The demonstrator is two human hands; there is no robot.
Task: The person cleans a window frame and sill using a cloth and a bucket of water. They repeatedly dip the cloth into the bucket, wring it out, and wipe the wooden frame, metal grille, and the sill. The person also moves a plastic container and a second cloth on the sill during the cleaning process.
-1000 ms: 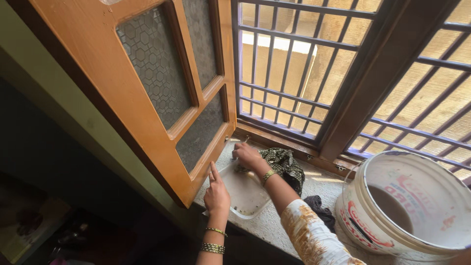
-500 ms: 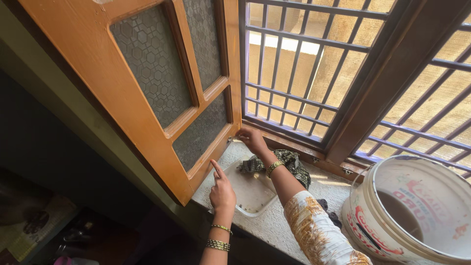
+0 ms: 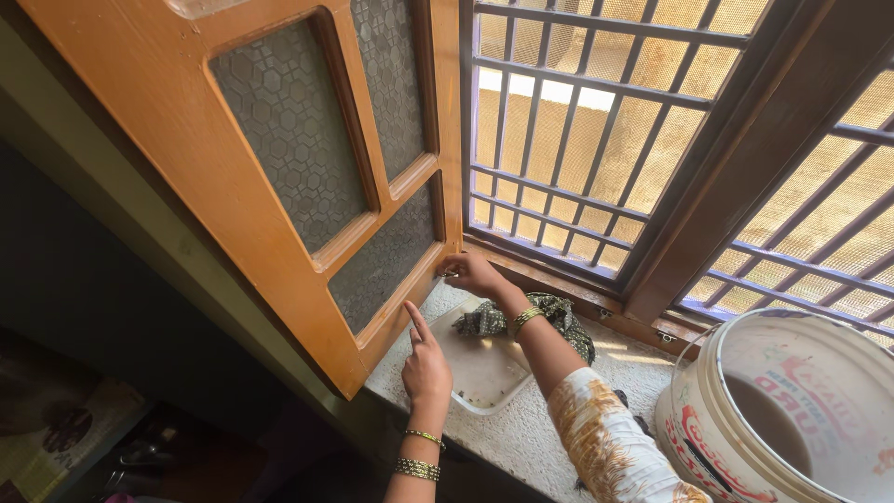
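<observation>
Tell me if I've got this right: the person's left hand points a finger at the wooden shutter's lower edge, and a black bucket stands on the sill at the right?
Not quite: the bucket is white, not black, as the head view shows. The rest holds: the left hand points a finger at the wooden shutter's lower edge, and the bucket stands on the sill at the right.

You look down on a speckled stone sill [image 3: 549, 438], barred window [image 3: 577, 140] at twelve o'clock, sunlit wall beyond, dim floor [image 3: 84, 438] at eight o'clock.

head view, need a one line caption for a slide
Left hand touches the open wooden shutter while right hand reaches its lower corner, above a dark cloth.
</observation>
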